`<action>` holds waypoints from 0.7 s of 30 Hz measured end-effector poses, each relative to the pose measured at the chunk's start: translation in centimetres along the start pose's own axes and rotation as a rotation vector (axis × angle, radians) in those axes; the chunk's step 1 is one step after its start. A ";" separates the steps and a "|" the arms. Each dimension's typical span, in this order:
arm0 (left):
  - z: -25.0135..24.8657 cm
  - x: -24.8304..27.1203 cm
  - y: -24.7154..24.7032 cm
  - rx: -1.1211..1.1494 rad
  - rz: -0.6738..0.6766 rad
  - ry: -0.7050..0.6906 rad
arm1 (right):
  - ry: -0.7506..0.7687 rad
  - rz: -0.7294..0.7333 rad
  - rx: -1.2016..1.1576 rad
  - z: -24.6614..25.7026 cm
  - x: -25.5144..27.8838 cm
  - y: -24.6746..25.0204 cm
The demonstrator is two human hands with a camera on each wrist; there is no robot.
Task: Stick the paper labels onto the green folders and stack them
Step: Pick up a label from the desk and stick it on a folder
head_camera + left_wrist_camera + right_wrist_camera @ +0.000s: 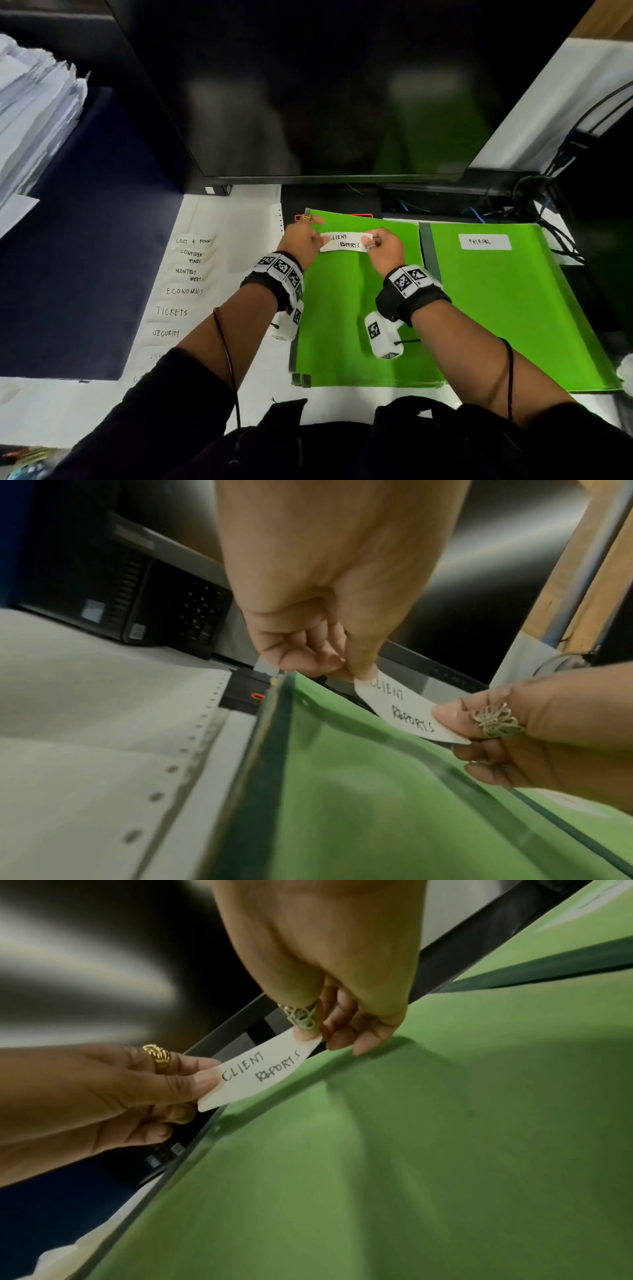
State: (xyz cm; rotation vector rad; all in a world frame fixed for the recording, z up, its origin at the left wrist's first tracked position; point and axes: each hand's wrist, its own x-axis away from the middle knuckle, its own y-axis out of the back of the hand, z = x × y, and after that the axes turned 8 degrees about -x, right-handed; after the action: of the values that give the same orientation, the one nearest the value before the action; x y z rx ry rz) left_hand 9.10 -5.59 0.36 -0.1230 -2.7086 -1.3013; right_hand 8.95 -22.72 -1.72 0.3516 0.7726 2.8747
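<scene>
A white paper label (343,242) reading CLIENT REPORTS is stretched between both hands just above the top part of a green folder (352,318). My left hand (305,236) pinches its left end (363,679) and my right hand (383,245) pinches its right end (304,1039). A second green folder (513,308) lies to the right and bears a stuck label (484,242) reading PAYROLL. In the right wrist view the held label (253,1073) hangs a little above the folder (411,1150).
A white sheet (185,291) with several handwritten labels lies left of the folders. A dark monitor (325,89) stands close behind. A paper stack (30,113) sits far left, a dark blue mat (85,257) beside it. Cables (555,192) run at the right.
</scene>
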 end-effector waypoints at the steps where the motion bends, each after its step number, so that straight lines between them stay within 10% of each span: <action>1: -0.5 -0.2 -0.4 0.008 -0.002 0.031 | -0.013 -0.008 -0.017 -0.4 -0.3 0.5; 21: -2.9 -2.7 -3.7 -0.211 0.108 0.123 | -0.050 -0.066 0.010 -3.0 -2.4 1.7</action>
State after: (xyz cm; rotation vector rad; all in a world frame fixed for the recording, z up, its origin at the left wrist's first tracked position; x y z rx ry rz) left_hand 11.51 -10.21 -1.16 -0.2001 -2.4235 -1.5057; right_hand 10.32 -26.04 -3.85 0.3901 0.7756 2.7909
